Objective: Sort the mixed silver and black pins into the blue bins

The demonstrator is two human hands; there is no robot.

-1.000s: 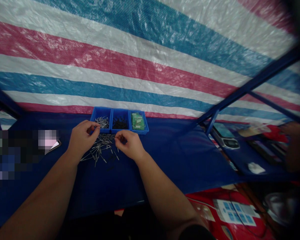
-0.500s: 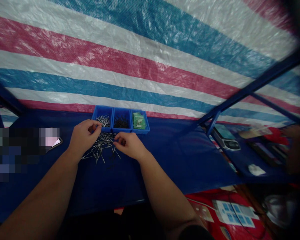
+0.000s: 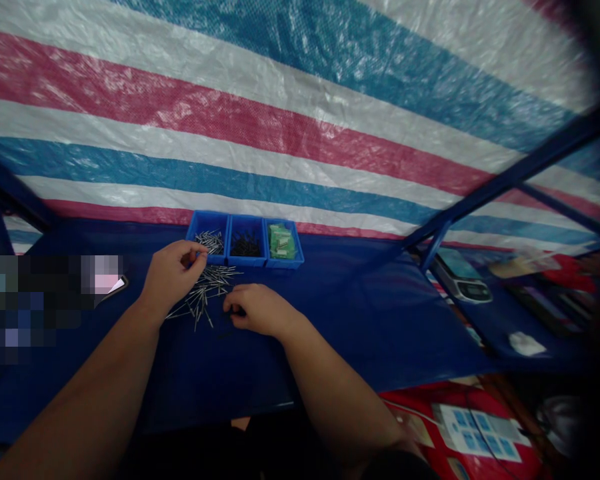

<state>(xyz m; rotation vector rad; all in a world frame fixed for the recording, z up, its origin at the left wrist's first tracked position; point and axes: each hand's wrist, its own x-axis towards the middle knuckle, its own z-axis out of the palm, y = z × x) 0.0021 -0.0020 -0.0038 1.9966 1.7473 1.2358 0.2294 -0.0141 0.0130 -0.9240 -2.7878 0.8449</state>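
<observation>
A loose pile of thin metal pins (image 3: 203, 293) lies on the blue table. Behind it stand three joined blue bins: the left bin (image 3: 209, 221) holds silvery pins, the middle bin (image 3: 247, 223) dark small pieces, and the right one green packets (image 3: 282, 241). My left hand (image 3: 176, 272) is at the pile's left, near the left bin's front edge, thumb and fingertips pinched together on something I cannot make out. At the pile's right, low over the table, my right hand (image 3: 260, 309) has its fingers curled together; what they hold, if anything, is too small to tell.
A phone (image 3: 115, 288) lies at the left beside a blurred-out area. Blue metal frame bars (image 3: 510, 190) rise at the right, with a digital scale (image 3: 463, 275) and crumpled white material (image 3: 527, 344) beyond. A striped sheet (image 3: 280, 120) hangs behind.
My right hand has moved down toward me, from the pile's upper right to its lower right. My left hand stays pinched near the left bin. The whole view has shifted slightly.
</observation>
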